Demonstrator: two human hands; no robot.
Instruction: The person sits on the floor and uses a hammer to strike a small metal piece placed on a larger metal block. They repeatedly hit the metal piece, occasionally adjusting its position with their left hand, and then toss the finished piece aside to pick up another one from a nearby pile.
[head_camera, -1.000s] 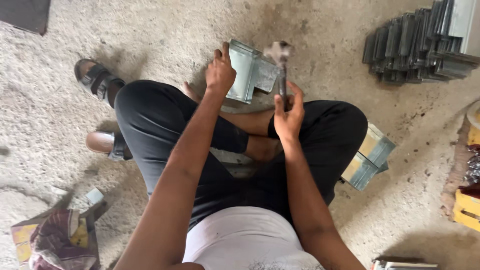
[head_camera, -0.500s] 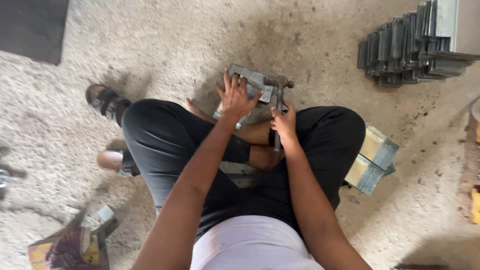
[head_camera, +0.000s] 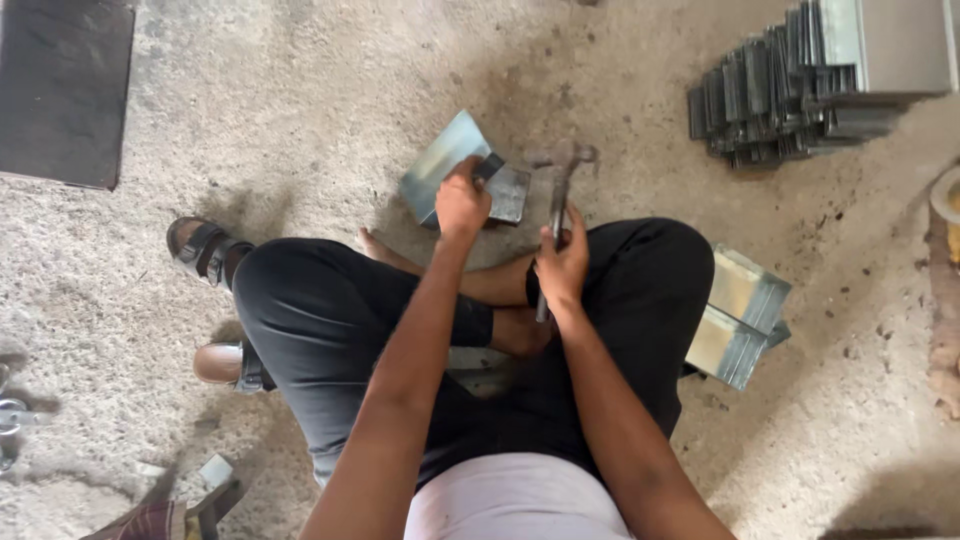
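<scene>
My left hand (head_camera: 462, 203) presses the folded metal sheet (head_camera: 445, 165) flat on the floor (head_camera: 300, 110); my right hand (head_camera: 562, 265) grips the raised hammer (head_camera: 562, 165). I should strike squarely, well away from my holding fingers

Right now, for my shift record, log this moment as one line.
left hand: pressing folded grey sheet-metal piece on concrete floor | right hand: gripping metal hammer, raised
</scene>
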